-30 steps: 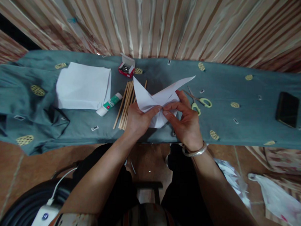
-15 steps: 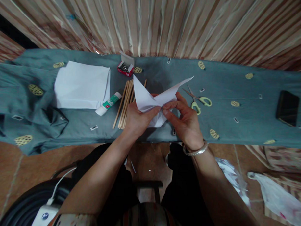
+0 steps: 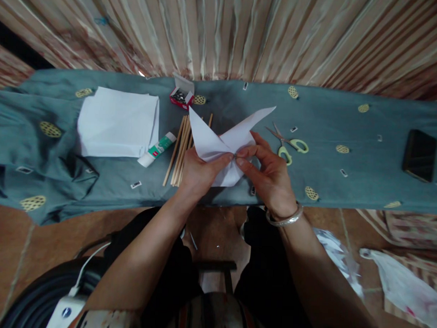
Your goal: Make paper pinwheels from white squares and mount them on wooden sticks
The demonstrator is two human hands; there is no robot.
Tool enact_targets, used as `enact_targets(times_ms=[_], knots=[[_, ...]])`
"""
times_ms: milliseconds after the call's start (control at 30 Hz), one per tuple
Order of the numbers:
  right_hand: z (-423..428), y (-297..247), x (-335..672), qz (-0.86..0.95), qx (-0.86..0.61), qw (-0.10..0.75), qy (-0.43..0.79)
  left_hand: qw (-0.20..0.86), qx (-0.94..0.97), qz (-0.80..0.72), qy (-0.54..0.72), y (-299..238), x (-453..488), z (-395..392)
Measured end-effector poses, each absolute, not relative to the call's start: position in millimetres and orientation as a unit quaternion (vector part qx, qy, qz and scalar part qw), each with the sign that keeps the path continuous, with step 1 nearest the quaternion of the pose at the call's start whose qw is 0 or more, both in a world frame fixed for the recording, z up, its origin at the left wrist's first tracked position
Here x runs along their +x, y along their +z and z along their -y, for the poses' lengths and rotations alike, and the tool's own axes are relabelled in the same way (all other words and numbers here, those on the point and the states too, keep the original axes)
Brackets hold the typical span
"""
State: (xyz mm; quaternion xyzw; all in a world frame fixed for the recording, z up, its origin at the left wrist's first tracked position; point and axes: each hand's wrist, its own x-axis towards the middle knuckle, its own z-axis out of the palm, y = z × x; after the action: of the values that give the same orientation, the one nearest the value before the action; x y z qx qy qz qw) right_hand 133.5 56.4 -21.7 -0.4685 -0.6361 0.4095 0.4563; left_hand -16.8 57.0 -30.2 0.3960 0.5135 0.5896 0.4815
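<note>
A white paper pinwheel, its corners folded in to the centre, is held between my two hands above the cloth. My left hand grips it from the left, thumb pressed near the middle and fingers hidden behind the paper. At the centre, the thumb and forefinger of my right hand pinch a tiny dark thing that looks like a pin. Several wooden sticks lie just left of my left hand. Green-handled scissors rest open to the right of my right hand.
A stack of white paper and a glue stick lie to the left. Behind the sticks stands an open red box of small metal pieces. A black phone is far right on the green tablecloth. A striped curtain hangs behind.
The paper's raised flaps have tilted slightly to the left. Both hands keep the same hold at its centre.
</note>
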Motion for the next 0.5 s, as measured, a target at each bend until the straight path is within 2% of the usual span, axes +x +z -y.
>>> enact_targets(times_ms=[500], knots=[[-56.9,-22.0,136.5,0.622,-0.496,0.456,0.399,0.45,0.411,-0.553,0.568,-31.0,-19.3,-57.4]])
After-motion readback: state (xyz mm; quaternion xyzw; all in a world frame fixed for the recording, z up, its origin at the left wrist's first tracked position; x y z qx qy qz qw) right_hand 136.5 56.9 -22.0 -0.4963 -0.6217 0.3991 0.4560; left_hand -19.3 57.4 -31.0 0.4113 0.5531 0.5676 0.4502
